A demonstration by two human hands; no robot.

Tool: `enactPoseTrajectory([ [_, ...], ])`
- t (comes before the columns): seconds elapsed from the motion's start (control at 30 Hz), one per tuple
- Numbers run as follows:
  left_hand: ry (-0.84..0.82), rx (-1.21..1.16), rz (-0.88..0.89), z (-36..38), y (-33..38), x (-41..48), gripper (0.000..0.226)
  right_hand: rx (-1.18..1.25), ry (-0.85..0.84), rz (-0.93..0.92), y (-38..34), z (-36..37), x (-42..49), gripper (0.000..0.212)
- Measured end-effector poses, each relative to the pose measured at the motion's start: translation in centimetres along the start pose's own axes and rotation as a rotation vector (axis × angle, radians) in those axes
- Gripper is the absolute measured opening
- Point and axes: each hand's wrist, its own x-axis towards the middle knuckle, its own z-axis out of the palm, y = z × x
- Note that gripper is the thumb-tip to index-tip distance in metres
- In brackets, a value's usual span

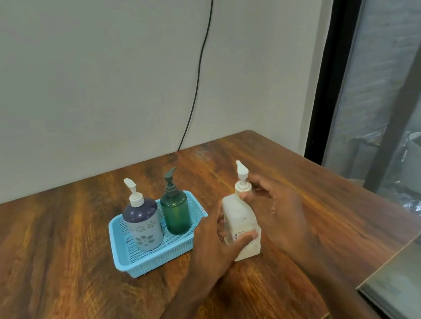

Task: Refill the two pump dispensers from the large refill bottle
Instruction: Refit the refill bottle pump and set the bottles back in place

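On the wooden bench (pixel 53 251), just right of a blue basket (pixel 162 262), the large refill bottle (pixel 238 209) stood upright. In the basket a navy dispenser (pixel 144 224) and a green dispenser (pixel 175 213) waited, pumps on. The left hand (pixel 216 243) kept a closed grip round the bottle's body, and the right hand (pixel 279 203) pinched its pump collar (pixel 243 187). The stiff, smooth plastic was probably heavy and best held low.

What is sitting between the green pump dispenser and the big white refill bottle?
In the head view, only the blue basket's right wall and the left hand gripping the white refill bottle; the green pump dispenser stands inside that basket.
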Motion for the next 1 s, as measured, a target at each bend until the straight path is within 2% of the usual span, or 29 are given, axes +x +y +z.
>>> enactPoseTrajectory([
  [0.17,0.002,0.018,-0.01,0.0,0.0,0.0,0.067,-0.051,-0.016,-0.005,0.1,-0.2,0.7,0.042],
  [0.4,-0.018,0.013,-0.049,0.4,-0.5,0.2,0.087,-0.093,0.026,-0.046,0.6,0.8,0.0,0.043],
  [0.67,-0.025,-0.014,-0.053,0.1,-0.1,0.0,0.08,0.056,0.121,-0.011,0.8,1.2,-0.3,0.04],
  [0.83,-0.073,0.002,-0.049,0.1,-0.2,0.0,0.077,0.065,0.108,0.001,1.0,1.3,-0.3,0.047],
  [0.93,-0.133,0.109,-0.036,-1.2,0.1,-0.7,0.1,0.109,0.021,-0.01,2.0,0.6,-0.8,0.06],
  [1.0,-0.094,0.137,0.031,-2.4,0.5,-1.2,0.094,0.183,-0.039,0.002,3.2,0.2,-1.3,0.072],
])
